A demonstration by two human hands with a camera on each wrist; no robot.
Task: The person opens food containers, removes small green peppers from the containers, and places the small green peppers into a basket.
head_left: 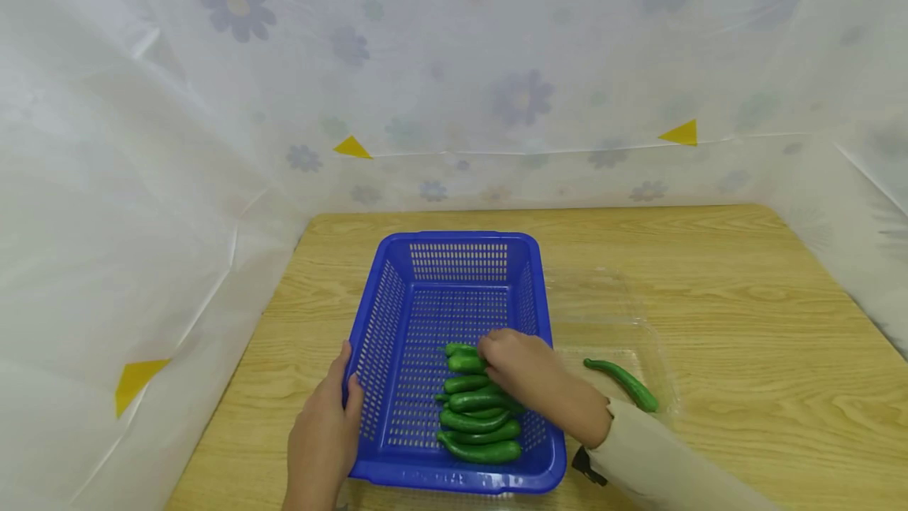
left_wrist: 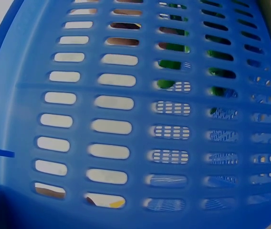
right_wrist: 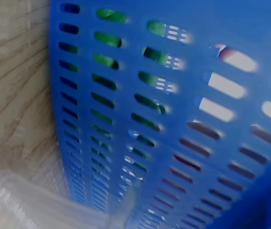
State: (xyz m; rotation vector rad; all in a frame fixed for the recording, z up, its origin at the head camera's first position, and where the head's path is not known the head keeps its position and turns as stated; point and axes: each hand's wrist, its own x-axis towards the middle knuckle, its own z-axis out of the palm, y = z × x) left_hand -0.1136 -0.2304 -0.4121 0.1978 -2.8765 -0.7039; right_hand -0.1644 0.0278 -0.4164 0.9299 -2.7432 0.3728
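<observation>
Inside the blue plastic basket (head_left: pixel 454 482), several long green peppers (head_left: pixel 482 452) lie side by side along the near right part of its floor. My left hand (head_left: pixel 322 424) holds the basket's left rim, its thumb at the rim and its fingers along the outside. Reaching in over the right wall, my right hand (head_left: pixel 521 365) pinches the green pepper (head_left: pixel 457 349) at the far end of the row. Its curled fingertips are partly hidden. Both wrist views look closely at the perforated basket walls (left_wrist: pixel 140 90), (right_wrist: pixel 173 95), with green showing through the slots.
A clear plastic tray (head_left: pixel 660 337) stands to the right of the basket, with a single green pepper (head_left: pixel 624 383) in it. All this is on a wood-grain table (head_left: pixel 752 314). White flower-printed sheeting (head_left: pixel 454 61) with yellow triangles encloses the back and sides.
</observation>
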